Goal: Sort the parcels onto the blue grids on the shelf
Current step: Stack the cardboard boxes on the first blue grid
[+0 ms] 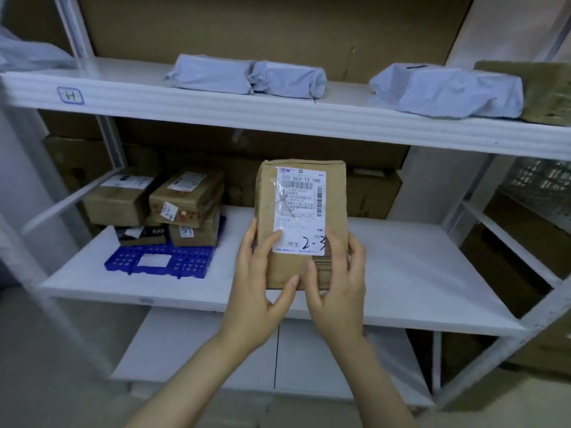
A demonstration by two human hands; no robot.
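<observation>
Hands gripped 1 brown parcel [301, 223] over the middle shelf [417, 273]: left hand [261, 285] and right hand [336, 288] clasped its lower end; blue grid [160, 261] lay left.

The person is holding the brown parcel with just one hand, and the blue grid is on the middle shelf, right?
Not quite. The head view shows both hands on the brown parcel: the left hand and the right hand. The blue grid is indeed on the middle shelf.
</observation>
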